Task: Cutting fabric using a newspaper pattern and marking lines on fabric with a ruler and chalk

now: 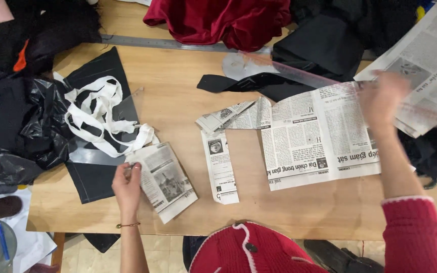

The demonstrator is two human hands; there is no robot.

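My left hand (127,183) pinches the left corner of a small folded newspaper piece (167,181) lying on the wooden table (178,96). My right hand (384,101), blurred by motion, hovers over the right edge of a large cut newspaper sheet (315,137); a clear plastic ruler (299,73) runs beneath it. Whether that hand grips anything is unclear. A narrow newspaper strip (219,169) hangs from the sheet's left side. My right sleeve (416,232) is red.
White fabric strips (102,117) lie on a black cloth piece (94,178) beside a black plastic bag (41,132). A long metal ruler (168,44), red velvet cloth (218,20), black fabric (324,45) and more newspapers (428,58) line the far side.
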